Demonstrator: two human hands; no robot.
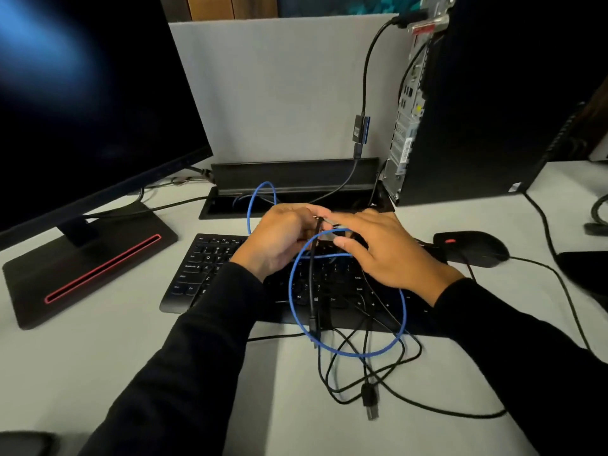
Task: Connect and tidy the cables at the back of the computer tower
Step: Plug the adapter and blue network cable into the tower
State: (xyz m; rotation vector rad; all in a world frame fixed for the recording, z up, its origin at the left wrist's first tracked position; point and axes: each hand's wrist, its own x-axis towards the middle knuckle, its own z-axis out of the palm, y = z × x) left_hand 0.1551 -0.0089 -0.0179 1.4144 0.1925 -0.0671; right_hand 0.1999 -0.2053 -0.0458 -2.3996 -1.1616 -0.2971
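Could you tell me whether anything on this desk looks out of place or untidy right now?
Yes: a blue cable and several black cables lie tangled over the keyboard and desk, with a loose USB plug unconnected. Both hands hold the tangle.

An office workstation, it seems: a pale desk (98, 373) with a grey partition panel (279, 93) behind it, carrying a monitor (82, 93), keyboard (210, 268), mouse (470, 248) and computer tower (493, 110).

The keyboard (210, 268) was set in the middle of the desk (98, 373), with the monitor (82, 93) to its left, the mouse (470, 246) to its right, and the tower (493, 103) behind the mouse. Cables (348, 353) were piled before the keyboard.
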